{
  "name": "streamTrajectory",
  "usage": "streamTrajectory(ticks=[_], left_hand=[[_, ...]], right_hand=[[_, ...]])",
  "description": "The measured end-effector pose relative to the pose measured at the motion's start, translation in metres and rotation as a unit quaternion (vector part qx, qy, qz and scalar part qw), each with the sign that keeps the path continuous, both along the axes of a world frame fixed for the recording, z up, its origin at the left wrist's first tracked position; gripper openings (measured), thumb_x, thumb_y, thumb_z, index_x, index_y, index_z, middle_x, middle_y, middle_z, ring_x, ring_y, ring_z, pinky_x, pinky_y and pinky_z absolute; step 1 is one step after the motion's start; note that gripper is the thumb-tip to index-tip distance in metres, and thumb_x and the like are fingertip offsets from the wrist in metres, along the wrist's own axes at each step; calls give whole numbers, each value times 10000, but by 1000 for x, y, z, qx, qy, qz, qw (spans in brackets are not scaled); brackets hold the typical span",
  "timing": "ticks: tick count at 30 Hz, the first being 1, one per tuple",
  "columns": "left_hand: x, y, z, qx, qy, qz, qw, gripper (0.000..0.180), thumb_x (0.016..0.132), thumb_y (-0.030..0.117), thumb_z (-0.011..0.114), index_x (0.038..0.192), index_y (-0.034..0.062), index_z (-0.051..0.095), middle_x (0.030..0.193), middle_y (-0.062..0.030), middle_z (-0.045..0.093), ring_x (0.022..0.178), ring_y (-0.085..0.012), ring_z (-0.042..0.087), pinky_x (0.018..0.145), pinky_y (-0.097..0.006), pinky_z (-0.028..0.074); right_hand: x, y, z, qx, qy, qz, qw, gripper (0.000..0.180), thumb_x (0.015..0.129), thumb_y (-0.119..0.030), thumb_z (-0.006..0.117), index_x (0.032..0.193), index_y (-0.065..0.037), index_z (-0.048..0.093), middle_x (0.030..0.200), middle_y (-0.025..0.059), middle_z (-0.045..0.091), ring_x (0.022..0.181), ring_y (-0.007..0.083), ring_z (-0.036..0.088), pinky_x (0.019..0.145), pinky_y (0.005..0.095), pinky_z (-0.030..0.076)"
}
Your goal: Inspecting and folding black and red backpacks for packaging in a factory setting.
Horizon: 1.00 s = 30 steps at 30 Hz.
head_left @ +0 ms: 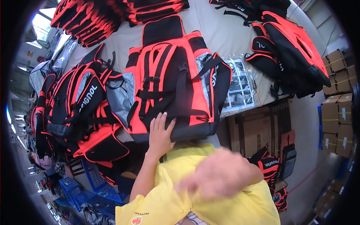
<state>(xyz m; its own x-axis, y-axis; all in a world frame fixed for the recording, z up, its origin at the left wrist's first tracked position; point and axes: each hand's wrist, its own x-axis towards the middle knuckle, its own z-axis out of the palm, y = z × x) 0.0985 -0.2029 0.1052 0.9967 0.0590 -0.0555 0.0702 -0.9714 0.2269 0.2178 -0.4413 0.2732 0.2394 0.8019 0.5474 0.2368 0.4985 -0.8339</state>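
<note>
A large black and bright orange-red backpack (168, 82) lies in front of me on the pale-covered table, its straps facing up and its top flap folded away from me. My left hand (160, 131) rests on the pack's near bottom edge, fingers spread on the black fabric. Close to my chest, over my yellow shirt (180, 172), is my right hand (217, 174), smeared by motion. Its fingers cannot be made out, nor whether it holds anything. Silver-grey lining shows at both side pockets of the pack.
More such backpacks lie at the left (71, 101) and the right (288, 52). Folded packs are stacked (86, 18) at the far left. A clear plastic sheet with printed cards (238, 84) lies right of my pack. Cardboard boxes (337, 112) and blue crates (88, 180) stand beyond the table.
</note>
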Motion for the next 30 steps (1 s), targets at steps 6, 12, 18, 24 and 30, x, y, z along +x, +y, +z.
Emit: streamTrajectory(ticks=[6, 12, 18, 24, 30], left_hand=[[0, -5, 1, 13, 29, -10, 999, 1010, 574, 267, 981, 1494, 140, 585, 1602, -249, 406, 1529, -436, 354, 1243, -566, 286], [4, 2, -13, 29, 47, -38, 998, 954, 598, 265, 962, 1460, 90, 594, 1583, -286, 418, 1511, -450, 376, 1213, -588, 305], [27, 6, 18, 47, 182, -36, 982, 969, 643, 357, 953, 1487, 77, 567, 1599, -298, 399, 1493, -450, 387, 1189, -577, 334], [128, 40, 106, -41, 348, -153, 924, 786, 732, 556, 893, 1344, 96, 716, 1338, -239, 684, 1176, -376, 704, 960, -466, 577], [271, -50, 24, -95, 146, -30, 984, 424, 960, 415, 760, 979, 5, 654, 956, -182, 734, 885, -369, 754, 727, -441, 605]], right_hand=[[91, 31, -140, -381, -60, -484, 786, 855, 970, -312, 780, 1570, 114, 343, 1489, 321, 503, 1381, 463, 517, 1153, 466, 430], [138, 9, -228, -445, 198, -522, 700, 617, 935, -84, 641, 1503, 74, 457, 1151, 208, 706, 1011, 367, 720, 963, 435, 557], [66, -51, -260, -111, 531, -615, 572, 351, 971, 38, 538, 1320, -1, 535, 1092, 86, 699, 886, 156, 715, 769, 316, 620], [40, -67, -272, -95, 613, -566, 543, 328, 1045, -23, 587, 1360, -113, 560, 1074, 4, 666, 910, 129, 713, 751, 323, 659], [47, -71, -276, -121, 621, -520, 573, 343, 1049, -6, 574, 1376, -106, 570, 1152, -1, 687, 987, 103, 702, 748, 274, 622]])
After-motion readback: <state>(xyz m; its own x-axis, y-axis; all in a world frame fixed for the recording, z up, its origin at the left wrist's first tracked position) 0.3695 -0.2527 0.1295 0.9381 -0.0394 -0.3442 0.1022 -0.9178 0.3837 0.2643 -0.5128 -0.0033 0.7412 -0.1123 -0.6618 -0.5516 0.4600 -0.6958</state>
